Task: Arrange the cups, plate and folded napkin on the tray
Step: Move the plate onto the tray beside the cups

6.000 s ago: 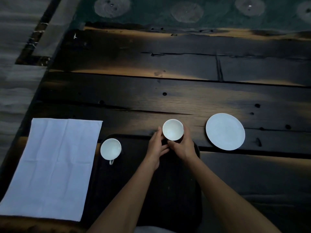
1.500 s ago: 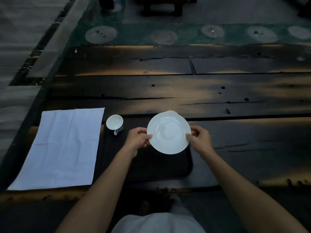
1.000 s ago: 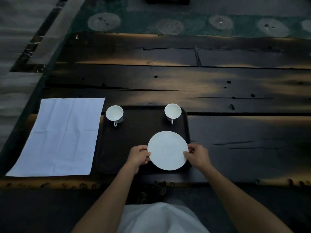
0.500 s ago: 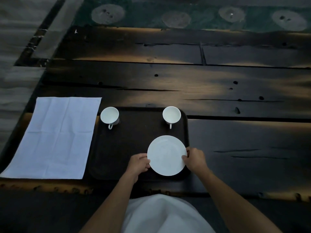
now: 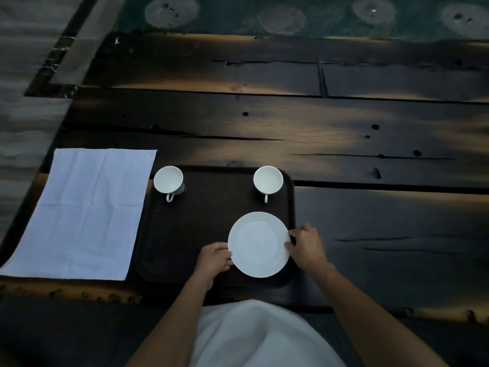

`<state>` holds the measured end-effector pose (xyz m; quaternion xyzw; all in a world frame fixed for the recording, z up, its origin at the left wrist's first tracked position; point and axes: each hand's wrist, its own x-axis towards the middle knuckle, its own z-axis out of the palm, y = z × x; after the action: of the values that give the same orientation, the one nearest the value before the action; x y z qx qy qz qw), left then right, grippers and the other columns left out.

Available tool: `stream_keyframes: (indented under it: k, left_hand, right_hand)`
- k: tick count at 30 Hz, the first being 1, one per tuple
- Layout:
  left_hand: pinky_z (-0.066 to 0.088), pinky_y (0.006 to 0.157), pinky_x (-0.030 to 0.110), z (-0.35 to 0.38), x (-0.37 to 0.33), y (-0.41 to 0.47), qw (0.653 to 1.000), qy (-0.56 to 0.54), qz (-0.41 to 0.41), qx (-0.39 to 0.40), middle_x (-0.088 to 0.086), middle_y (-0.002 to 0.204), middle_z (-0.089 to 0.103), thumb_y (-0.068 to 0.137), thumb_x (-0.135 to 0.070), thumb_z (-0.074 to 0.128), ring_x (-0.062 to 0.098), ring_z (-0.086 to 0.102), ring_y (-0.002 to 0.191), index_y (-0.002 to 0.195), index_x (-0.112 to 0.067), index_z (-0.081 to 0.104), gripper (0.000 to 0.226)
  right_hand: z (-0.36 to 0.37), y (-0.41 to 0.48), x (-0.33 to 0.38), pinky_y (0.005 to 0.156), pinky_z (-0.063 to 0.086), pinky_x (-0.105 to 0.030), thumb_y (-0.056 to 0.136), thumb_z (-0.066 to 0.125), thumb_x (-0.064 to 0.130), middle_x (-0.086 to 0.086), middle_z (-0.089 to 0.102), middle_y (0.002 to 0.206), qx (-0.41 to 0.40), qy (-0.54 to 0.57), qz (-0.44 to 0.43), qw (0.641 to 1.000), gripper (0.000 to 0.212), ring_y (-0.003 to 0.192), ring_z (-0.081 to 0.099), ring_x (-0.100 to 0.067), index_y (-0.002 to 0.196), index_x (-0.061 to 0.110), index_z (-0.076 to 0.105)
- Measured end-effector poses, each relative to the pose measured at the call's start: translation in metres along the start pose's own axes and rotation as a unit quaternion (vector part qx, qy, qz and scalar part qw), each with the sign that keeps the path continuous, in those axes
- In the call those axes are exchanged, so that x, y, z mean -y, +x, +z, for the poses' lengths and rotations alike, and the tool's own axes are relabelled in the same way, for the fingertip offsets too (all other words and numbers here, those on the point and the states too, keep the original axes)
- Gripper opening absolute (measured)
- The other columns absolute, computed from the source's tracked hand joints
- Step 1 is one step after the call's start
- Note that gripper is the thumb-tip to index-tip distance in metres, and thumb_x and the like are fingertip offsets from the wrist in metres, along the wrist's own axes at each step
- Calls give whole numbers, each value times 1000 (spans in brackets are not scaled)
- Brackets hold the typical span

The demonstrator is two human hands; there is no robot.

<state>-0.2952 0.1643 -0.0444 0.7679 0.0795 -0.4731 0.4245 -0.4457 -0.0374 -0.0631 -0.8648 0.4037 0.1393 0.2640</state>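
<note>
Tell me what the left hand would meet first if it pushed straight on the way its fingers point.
The left hand points right, with its fingers at the plate's left rim, so the plate comes first. Beyond it is the right hand on the far rim. Actual contact is hard to confirm in this dim view.

White plate lying flat at tray near-right; two white cups standing upright at far corners. White napkin lying unfolded beside tray's left.

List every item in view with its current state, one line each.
Left cup: upright, empty, on the tray's far-left corner.
Right cup: upright, empty, far-right corner.
Plate: near-right on the tray, empty.
Napkin: spread open on the table, left of the tray.
Tray: flat on the table.
Left hand: at the plate's left rim.
Right hand: at its right rim.
</note>
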Motion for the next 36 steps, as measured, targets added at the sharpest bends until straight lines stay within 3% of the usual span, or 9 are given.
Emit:
stream_keyframes:
  k: [3,8,15,20,28,33,34,36]
  left_hand:
    - [58,78,32,1,1,0,1000,-2,-3,-6,8,94,77,94,-4,59,24,74,90,100,-17,69,17]
    - [59,75,30,2,4,0,1000,-14,-6,-5,3,86,77,93,-5,61,16,72,77,96,-20,69,17]
    - [60,76,29,3,9,-1,1000,-11,-8,4,1,90,78,94,-8,62,16,75,83,102,-20,69,16]
    - [59,75,28,2,13,0,1000,-14,-8,12,1,94,78,93,-10,62,19,75,90,110,-19,70,20]
    - [59,84,34,5,18,0,1000,7,22,11,0,94,80,91,-12,59,22,75,97,95,-32,73,26]
    - [55,74,25,5,24,-3,998,31,52,31,-14,95,76,94,-13,61,11,71,88,117,-24,73,28]
    - [55,75,25,4,24,-4,997,42,56,33,-13,99,76,94,-13,62,11,70,90,122,-22,71,31]
    - [57,92,36,1,24,-4,996,64,61,22,-4,122,71,94,-15,65,18,68,107,136,-16,62,42]
  right_hand:
    - [0,1,-2,90,45,-31,92,64,22,-9,50,111,8,3,-5,1000,26,105,57,-33,113,11,73]
    - [2,4,-7,84,43,-30,92,65,21,-5,45,106,8,18,-11,1000,26,104,59,-35,116,12,73]
    - [6,3,-12,77,32,-24,91,67,20,-1,41,99,-7,31,-16,999,25,101,57,-32,113,11,74]
    - [5,3,-12,80,39,-29,91,67,18,-2,44,97,-10,28,-29,999,24,102,58,-34,113,12,74]
    - [6,0,-15,78,38,-29,94,63,23,0,41,101,1,12,-36,999,22,99,58,-33,112,12,70]
    - [8,-5,-14,79,42,-31,96,59,23,-2,44,104,-8,12,-35,999,25,95,58,-33,117,12,66]
    - [8,-6,-13,80,44,-33,95,60,23,-4,48,106,-16,11,-31,999,28,98,57,-33,119,11,65]
    - [9,-11,-8,84,47,-37,94,60,24,-10,53,112,-36,-2,-34,999,34,104,54,-34,124,10,62]
